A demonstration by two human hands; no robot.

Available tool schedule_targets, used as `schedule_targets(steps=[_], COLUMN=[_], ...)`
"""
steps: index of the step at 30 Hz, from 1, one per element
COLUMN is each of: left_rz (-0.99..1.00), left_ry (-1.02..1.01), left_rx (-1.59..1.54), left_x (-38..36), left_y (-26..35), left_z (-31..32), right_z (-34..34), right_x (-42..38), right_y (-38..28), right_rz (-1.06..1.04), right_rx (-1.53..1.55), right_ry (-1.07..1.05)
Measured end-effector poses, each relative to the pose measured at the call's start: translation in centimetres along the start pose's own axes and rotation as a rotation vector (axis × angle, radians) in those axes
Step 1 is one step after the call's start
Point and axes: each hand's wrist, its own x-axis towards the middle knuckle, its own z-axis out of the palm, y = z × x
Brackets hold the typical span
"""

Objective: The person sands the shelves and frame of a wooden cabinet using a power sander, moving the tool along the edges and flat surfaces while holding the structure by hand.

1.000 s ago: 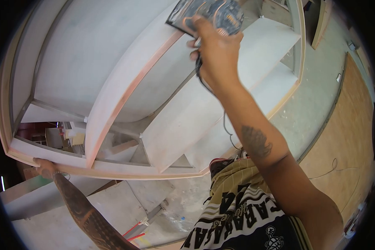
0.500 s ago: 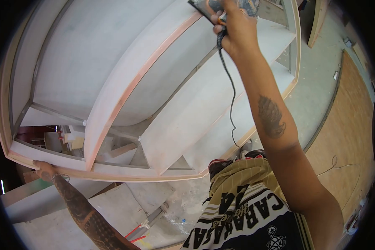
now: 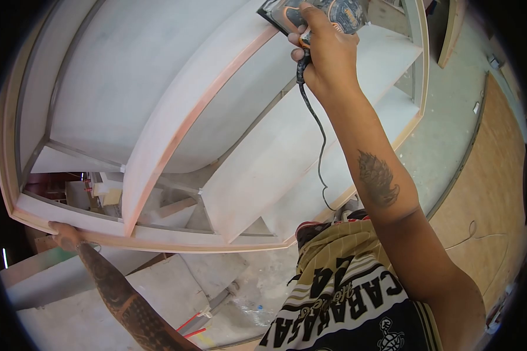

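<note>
At the top of the view, my right hand (image 3: pixel 325 50) is wrapped round a dusty grey and orange power sander (image 3: pixel 287 13). The sander's flat pad lies at the upper end of a curved, pinkish edge strip (image 3: pixel 196 108) on a large white frame (image 3: pixel 181 238). From the sander a black cord (image 3: pixel 321 137) hangs down past my forearm. My left hand (image 3: pixel 68 236) grips the frame's lower left rim, its fingers over the edge and partly hidden.
A curved wooden panel (image 3: pixel 480 187) lies on the right with a thin cable on it. Below the frame are pale boards (image 3: pixel 164 286) and red strips (image 3: pixel 197 333). Another wooden piece (image 3: pixel 452 35) stands at the upper right.
My right hand and the sander have shifted slightly left and down, showing more of the sander. The view has moved a little; my left hand still grips the rim.
</note>
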Motion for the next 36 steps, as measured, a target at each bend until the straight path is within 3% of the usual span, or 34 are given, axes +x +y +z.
schedule_targets(steps=[12, 15, 18, 25, 31, 34, 36], left_rz=[0.018, 0.005, 0.045, 0.058, 0.001, 0.009, 0.032], left_ry=[0.026, 0.009, 0.002, 0.060, 0.012, 0.009, 0.013], left_rx=[-0.013, -0.021, -0.013, -0.049, -0.068, -0.020, 0.011], left_x=[-0.7, -0.5, 0.4, 1.0, 0.3, 0.2, 0.1], left_y=[0.7, 0.5, -0.2, -0.9, 0.0, 0.0, 0.1], left_z=[-0.5, -0.4, 0.1, 0.9, 0.3, 0.0, -0.2], right_z=[4.0, 4.4, 4.6, 3.4, 0.7, -0.5, -1.8], right_x=[-11.7, -13.8, -14.4, -9.6, -2.8, 0.8, 3.3], right_y=[7.0, 10.2, 10.5, 6.1, 2.5, 0.6, -0.2], right_rz=[0.089, -0.086, -0.069, 0.005, -0.030, 0.035, -0.003], right_rx=[-0.062, -0.074, -0.046, 0.022, 0.044, 0.043, 0.058], right_ry=[0.045, -0.070, -0.073, 0.037, -0.030, 0.040, -0.049])
